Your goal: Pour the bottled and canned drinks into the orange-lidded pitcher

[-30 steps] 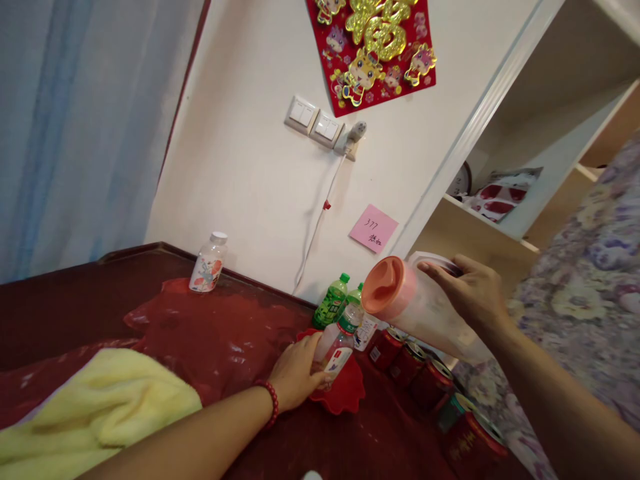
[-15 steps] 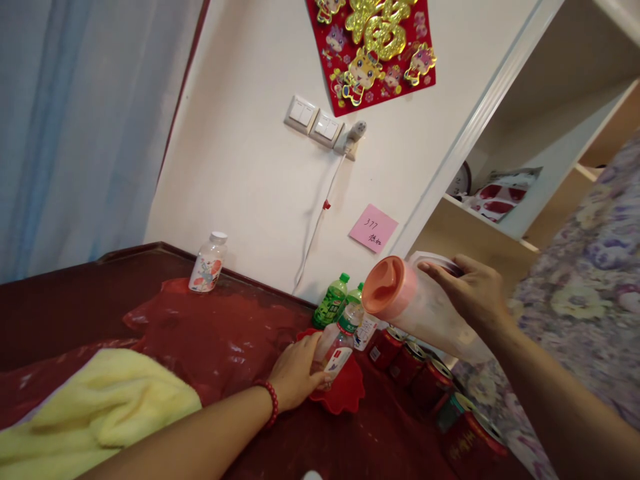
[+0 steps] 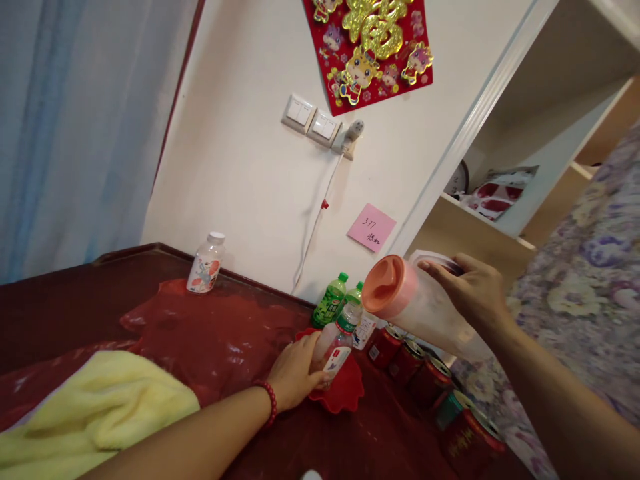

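Our left hand point(image 3: 295, 375) grips the bottle point(image 3: 338, 359), our right hand point(image 3: 475, 287) the pitcher point(image 3: 433, 312).
It tilts toward ten o'clock, lid point(image 3: 384, 287) at the bottle's one o'clock.

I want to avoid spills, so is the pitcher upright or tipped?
Tipped: the right hand holds the pitcher well over, its orange lid facing the bottle in the left hand.

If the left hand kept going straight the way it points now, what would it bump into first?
The left hand holds the clear plastic bottle; carrying it along, it would probably meet the farthest red can in the row first, though depth is unclear.
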Available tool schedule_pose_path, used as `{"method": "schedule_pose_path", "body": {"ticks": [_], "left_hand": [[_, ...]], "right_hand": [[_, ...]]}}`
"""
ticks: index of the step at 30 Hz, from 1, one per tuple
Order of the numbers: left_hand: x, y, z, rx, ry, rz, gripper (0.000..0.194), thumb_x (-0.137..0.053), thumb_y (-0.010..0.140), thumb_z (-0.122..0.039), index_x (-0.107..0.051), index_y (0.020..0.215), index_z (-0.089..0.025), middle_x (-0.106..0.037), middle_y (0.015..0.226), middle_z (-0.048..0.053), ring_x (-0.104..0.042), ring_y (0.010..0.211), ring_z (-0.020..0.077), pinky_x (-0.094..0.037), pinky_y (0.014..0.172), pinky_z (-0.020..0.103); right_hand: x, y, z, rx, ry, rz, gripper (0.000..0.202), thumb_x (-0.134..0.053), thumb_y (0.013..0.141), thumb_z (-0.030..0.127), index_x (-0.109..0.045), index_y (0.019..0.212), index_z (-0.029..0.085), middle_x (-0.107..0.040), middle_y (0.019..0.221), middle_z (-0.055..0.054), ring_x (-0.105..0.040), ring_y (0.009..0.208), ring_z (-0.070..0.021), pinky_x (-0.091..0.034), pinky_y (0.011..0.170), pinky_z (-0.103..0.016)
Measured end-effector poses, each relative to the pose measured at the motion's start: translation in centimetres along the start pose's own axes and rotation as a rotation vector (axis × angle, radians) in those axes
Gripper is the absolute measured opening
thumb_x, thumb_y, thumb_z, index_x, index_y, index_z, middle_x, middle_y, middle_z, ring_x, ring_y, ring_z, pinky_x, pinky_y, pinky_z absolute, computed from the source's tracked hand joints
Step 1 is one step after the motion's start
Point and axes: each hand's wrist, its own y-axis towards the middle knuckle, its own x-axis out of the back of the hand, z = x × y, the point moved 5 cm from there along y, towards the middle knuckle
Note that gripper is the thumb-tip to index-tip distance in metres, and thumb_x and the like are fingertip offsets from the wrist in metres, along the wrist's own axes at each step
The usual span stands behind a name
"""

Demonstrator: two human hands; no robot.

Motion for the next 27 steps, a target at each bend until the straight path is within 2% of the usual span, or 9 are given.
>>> {"method": "schedule_pose_path", "body": {"ticks": [9, 18, 27], "left_hand": [[-0.20, 0.30, 0.29, 0.003, 0.016, -0.001, 0.073, -0.075, 0.084, -0.033, -0.047, 0.149, -0.016, -0.058, 0.152, 0.015, -0.058, 0.135, 0.0341, -0.043, 0.113, 0.043], [-0.04, 0.09, 0.10, 0.012, 0.016, 0.010, 0.075, -0.075, 0.084, -0.031, -0.045, 0.151, -0.017, -0.057, 0.153, 0.015, -0.057, 0.136, 0.0337, -0.043, 0.114, 0.042], [0.09, 0.19, -0.11, 0.018, 0.020, 0.013, 0.075, -0.075, 0.084, -0.033, -0.045, 0.151, -0.016, -0.059, 0.150, 0.015, -0.058, 0.134, 0.0336, -0.043, 0.112, 0.042]], "right_hand": [[-0.04, -0.05, -0.11, -0.022, 0.013, 0.013, 0.076, -0.060, 0.062, 0.097, -0.037, 0.053, 0.026, -0.032, 0.053, 0.005, -0.034, 0.056, -0.0144, -0.023, 0.054, -0.032], [0.08, -0.14, 0.59, -0.021, -0.004, 0.013, 0.073, -0.060, 0.063, 0.094, -0.038, 0.052, 0.026, -0.032, 0.051, 0.005, -0.034, 0.055, -0.0144, -0.024, 0.055, -0.032], [-0.11, -0.03, 0.22, -0.009, 0.006, 0.016, 0.070, -0.065, 0.065, 0.090, -0.039, 0.053, 0.026, -0.033, 0.052, 0.006, -0.034, 0.056, -0.0144, -0.025, 0.055, -0.032]]}}
